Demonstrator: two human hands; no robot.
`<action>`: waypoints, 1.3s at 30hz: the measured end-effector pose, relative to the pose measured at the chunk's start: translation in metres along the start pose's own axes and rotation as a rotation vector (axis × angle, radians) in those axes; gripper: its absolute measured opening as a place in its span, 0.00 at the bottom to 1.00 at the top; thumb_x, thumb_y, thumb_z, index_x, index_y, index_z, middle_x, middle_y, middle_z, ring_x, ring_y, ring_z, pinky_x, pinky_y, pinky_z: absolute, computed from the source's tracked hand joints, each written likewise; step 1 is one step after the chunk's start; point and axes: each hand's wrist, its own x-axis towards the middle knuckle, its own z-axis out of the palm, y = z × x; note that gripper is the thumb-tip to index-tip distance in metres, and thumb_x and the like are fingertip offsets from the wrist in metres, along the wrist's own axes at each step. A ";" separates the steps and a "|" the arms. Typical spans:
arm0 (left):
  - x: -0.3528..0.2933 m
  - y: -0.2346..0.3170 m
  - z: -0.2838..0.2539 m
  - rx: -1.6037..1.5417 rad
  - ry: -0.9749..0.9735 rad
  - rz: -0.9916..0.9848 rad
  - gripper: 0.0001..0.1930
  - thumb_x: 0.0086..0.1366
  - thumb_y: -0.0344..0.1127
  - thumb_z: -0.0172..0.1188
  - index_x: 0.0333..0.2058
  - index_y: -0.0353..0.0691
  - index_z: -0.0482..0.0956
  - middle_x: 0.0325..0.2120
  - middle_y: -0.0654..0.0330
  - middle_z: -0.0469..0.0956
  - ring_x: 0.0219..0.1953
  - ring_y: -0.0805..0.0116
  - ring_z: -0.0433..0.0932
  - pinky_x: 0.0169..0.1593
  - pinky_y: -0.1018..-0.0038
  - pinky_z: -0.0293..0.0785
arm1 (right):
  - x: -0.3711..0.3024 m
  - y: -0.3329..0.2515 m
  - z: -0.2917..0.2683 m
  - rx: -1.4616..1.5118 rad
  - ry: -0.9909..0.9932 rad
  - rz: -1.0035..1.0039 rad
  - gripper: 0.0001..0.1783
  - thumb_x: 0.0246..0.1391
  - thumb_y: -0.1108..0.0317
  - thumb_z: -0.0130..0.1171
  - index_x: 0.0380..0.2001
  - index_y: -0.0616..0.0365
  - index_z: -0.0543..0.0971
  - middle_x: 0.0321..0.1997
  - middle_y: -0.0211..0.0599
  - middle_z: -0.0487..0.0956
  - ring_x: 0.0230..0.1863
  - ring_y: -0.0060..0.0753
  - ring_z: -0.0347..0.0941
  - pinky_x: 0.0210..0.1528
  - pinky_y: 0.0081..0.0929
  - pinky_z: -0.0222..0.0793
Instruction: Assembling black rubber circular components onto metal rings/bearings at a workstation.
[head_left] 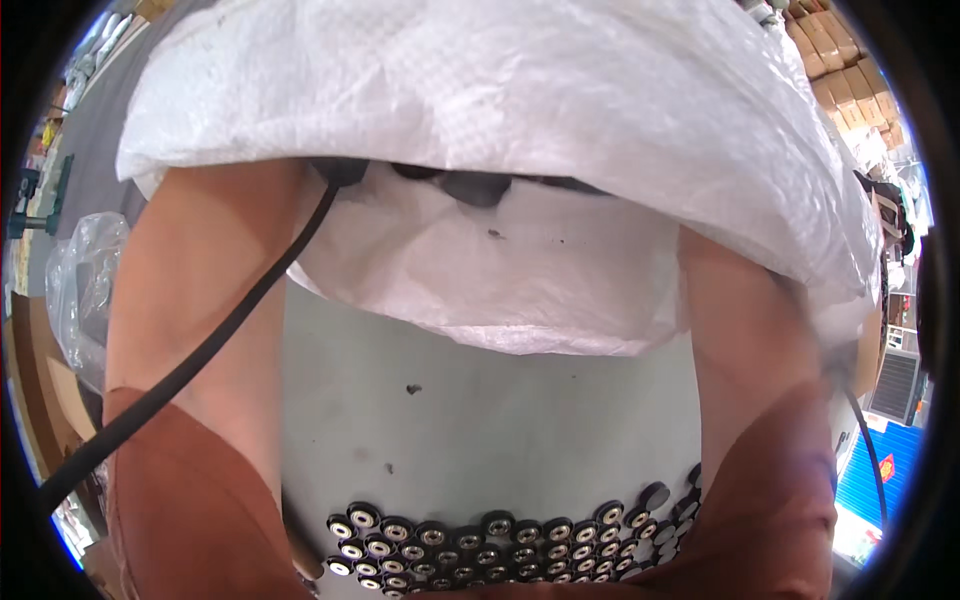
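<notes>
— Cardboard boxes (860,95) stacked far right, beyond the fingers; grey table (480,410) nearer. Hands?
— Left hand and right hand both hidden inside the white sack (480,90). Can't tell if fingers are spread or gripping.
— Step?
— My read: reaching in, working by feel. Next move calls for a sure grip, sack mouth held open.
— Counts?
— One sack, around the fingers. Two forearms (215,280) in. At least three dark pieces (478,188) at the mouth, apparently near the fingers. One clear plastic bag (88,285), left of them. Two black cables (180,377), one per side. Round black parts (497,525), dozens, nearer the body than the fingers; too crowded for exact.
</notes>
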 end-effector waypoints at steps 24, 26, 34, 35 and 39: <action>-0.208 0.149 -0.037 -0.285 -0.322 0.159 0.26 0.57 0.49 0.61 0.47 0.34 0.75 0.45 0.54 0.76 0.47 0.63 0.74 0.53 0.70 0.67 | -0.249 -0.132 -0.050 0.433 -0.526 -0.510 0.27 0.45 0.60 0.62 0.50 0.57 0.74 0.49 0.45 0.77 0.52 0.44 0.71 0.54 0.33 0.65; -0.217 0.147 -0.036 -0.279 -0.345 0.140 0.26 0.57 0.48 0.61 0.47 0.34 0.75 0.44 0.54 0.76 0.47 0.63 0.74 0.53 0.70 0.67 | -0.253 -0.135 -0.050 0.435 -0.559 -0.534 0.27 0.45 0.60 0.62 0.50 0.57 0.74 0.49 0.45 0.76 0.52 0.44 0.71 0.54 0.33 0.65; -0.254 0.118 -0.045 -0.117 -0.408 0.211 0.27 0.48 0.40 0.68 0.51 0.50 0.75 0.50 0.59 0.73 0.53 0.62 0.70 0.57 0.70 0.64 | -0.290 -0.118 -0.058 0.086 -0.255 -0.585 0.28 0.37 0.61 0.63 0.49 0.47 0.76 0.51 0.47 0.75 0.51 0.47 0.72 0.53 0.32 0.66; -0.261 0.113 -0.047 -0.119 -0.399 0.216 0.27 0.48 0.40 0.68 0.51 0.50 0.75 0.50 0.59 0.73 0.53 0.62 0.70 0.57 0.70 0.64 | -0.295 -0.110 -0.058 0.079 -0.248 -0.589 0.28 0.37 0.61 0.63 0.49 0.47 0.76 0.51 0.47 0.75 0.51 0.47 0.72 0.53 0.32 0.66; -0.292 0.108 -0.061 0.135 -0.345 0.307 0.33 0.45 0.45 0.69 0.52 0.49 0.73 0.57 0.58 0.66 0.60 0.56 0.62 0.62 0.67 0.60 | -0.328 -0.093 -0.059 -0.125 -0.088 -0.800 0.27 0.34 0.71 0.63 0.45 0.54 0.78 0.56 0.49 0.70 0.57 0.52 0.65 0.57 0.39 0.63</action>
